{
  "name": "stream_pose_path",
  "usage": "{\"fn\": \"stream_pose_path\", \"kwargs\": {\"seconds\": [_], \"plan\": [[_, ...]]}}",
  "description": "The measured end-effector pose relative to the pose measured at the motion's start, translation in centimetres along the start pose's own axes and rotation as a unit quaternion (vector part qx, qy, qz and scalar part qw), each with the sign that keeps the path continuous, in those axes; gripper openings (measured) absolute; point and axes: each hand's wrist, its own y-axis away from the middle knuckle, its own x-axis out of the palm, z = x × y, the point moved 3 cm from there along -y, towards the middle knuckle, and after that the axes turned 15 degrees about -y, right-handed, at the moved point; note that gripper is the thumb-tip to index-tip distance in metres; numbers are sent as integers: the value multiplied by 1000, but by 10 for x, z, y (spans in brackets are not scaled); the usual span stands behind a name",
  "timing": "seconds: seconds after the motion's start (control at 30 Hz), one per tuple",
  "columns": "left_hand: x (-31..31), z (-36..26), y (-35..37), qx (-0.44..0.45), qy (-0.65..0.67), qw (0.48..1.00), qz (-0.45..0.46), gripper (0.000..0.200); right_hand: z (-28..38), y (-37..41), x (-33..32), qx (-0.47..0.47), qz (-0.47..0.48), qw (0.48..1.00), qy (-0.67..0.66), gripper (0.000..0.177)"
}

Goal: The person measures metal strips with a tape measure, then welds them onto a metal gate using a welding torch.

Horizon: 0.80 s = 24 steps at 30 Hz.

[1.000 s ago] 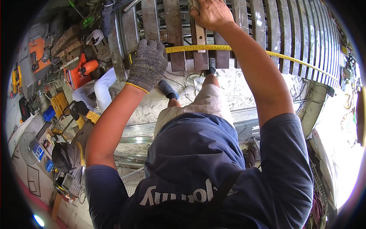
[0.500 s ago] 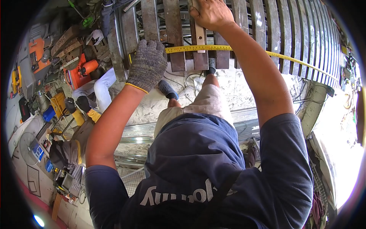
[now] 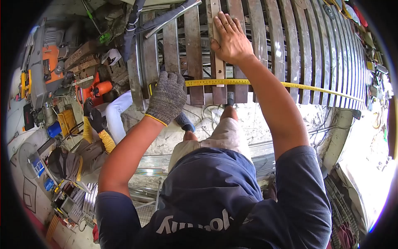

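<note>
Head view: the tape measure (image 3: 215,82) is gripped by the gloved left hand (image 3: 168,96); just beyond it, a slat (image 3: 215,12) is pressed by the flat, open right hand (image 3: 230,39).

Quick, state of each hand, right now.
Left hand: closed on the tape measure.
Right hand: open, pressed flat on a metal bar.

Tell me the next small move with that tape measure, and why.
Probably read the tape measure where it crosses the pale bar. The gloved left hand holds its case at the left end of the metal slats, the yellow blade lies stretched across them, and the bare right hand presses flat on that bar.
</note>
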Motion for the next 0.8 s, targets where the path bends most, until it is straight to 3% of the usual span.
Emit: {"fn": "stream_pose_path", "kwargs": {"seconds": [0.8], "plan": [[-1, 0, 0, 4, -2, 1000, -3, 42, 0, 1, 1, -6, -6, 1000, 4, 80]]}}
